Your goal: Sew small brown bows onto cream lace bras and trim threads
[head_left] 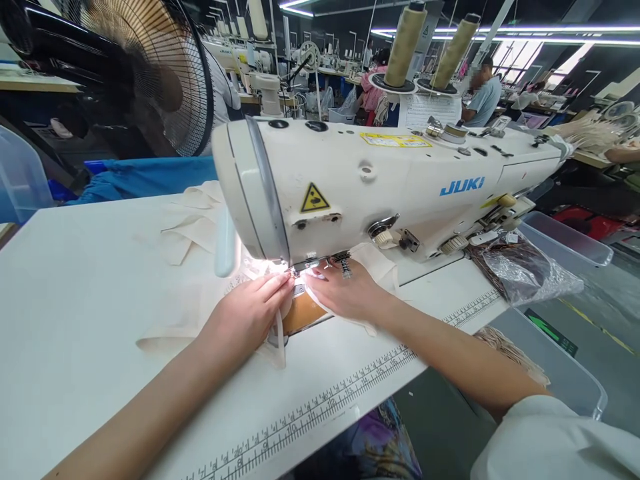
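A white sewing machine (pixel 380 167) stands over pieces of cream fabric (pixel 170 320), its lamp lighting the needle area brightly. Left of the presser foot (pixel 300 270), my left hand (pixel 247 303) has its fingers pressed together on the fabric, with a narrow strip (pixel 279 330) hanging below the fingertips. My right hand (pixel 345 287) grips fabric on the other side of the foot; its fingertips are partly lost in glare and behind machine parts. Between the hands shows a tan-brown plate (pixel 303 312). The stitching point itself is too bright to make out.
A printed ruler (pixel 320 407) runs along the table's front edge. More cream fabric (pixel 193 227) lies behind the machine head. A large fan (pixel 150 67) stands at the back left. To the right are a plastic bag (pixel 535 270) and clear bins (pixel 565 237). Other people sit farther back.
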`<state>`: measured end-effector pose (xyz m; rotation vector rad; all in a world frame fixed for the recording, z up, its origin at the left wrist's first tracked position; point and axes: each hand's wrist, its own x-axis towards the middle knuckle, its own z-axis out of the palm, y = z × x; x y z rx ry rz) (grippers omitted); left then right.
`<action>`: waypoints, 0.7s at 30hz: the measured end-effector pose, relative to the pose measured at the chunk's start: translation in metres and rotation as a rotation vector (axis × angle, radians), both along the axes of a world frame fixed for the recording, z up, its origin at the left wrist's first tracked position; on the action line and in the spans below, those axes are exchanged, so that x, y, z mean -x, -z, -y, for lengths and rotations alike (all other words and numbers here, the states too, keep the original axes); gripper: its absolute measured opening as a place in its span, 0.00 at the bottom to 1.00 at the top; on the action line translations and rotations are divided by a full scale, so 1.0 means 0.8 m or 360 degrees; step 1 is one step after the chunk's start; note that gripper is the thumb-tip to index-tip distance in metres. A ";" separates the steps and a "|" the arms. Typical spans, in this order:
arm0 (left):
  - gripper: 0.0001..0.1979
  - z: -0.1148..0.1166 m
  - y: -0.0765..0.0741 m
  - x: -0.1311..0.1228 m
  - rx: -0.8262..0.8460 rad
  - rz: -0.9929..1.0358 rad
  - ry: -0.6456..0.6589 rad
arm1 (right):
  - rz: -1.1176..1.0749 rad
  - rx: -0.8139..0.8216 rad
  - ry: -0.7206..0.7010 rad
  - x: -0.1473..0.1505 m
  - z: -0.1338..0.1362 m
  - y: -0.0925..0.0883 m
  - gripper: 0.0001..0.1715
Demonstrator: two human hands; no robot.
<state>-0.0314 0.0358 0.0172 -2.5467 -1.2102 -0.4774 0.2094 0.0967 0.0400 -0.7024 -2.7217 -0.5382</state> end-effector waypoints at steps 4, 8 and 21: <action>0.24 0.000 0.005 0.000 -0.0009 0.0012 -0.0008 | -0.0006 -0.0012 -0.0019 -0.001 -0.001 0.003 0.21; 0.24 0.000 0.008 0.000 -0.0023 0.0007 -0.0027 | 0.0011 -0.0015 -0.0014 -0.001 -0.001 0.002 0.20; 0.24 -0.002 0.004 -0.003 -0.0140 -0.0069 0.0027 | -0.0054 -0.0099 0.0001 -0.001 -0.002 0.010 0.20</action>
